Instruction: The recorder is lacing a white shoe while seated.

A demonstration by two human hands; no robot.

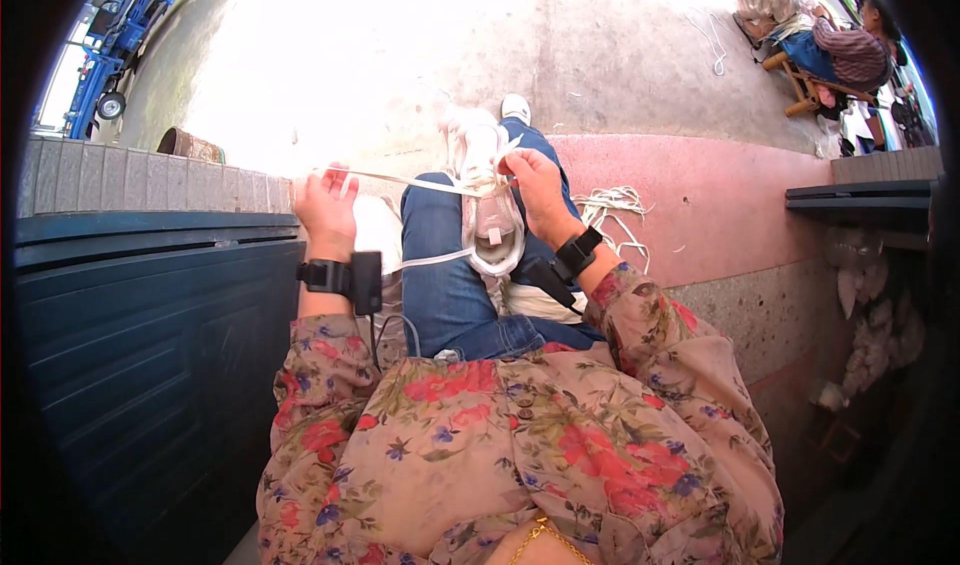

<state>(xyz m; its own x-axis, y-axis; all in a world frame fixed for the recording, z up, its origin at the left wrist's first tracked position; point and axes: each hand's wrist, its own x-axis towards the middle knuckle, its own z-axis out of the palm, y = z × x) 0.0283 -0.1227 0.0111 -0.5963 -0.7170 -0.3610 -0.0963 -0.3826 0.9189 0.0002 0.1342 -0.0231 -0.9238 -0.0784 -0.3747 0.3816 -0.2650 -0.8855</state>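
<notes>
"Going by size, what is found around the work?"

"Pink floor [730,205] is seen to the right; the lap is covered by blue jeans [435,295]. The pale shoe [492,220] is set between the thighs, its opening turned toward the body."

"And each grip?"

"The left grip [328,210] is held out to the side, its fingertips seemingly pinched on the white lace [395,178]. By the right grip [540,190], lace close to the shoe's upper is pinched between thumb and finger."

"How is the lace best handled?"

"Flat, it would seem: twists should be smoothed out before tension is added. The pull should be kept even, the shoe steadied by the thighs, and the lower strand [435,260] kept clear of the left wrist."
</notes>
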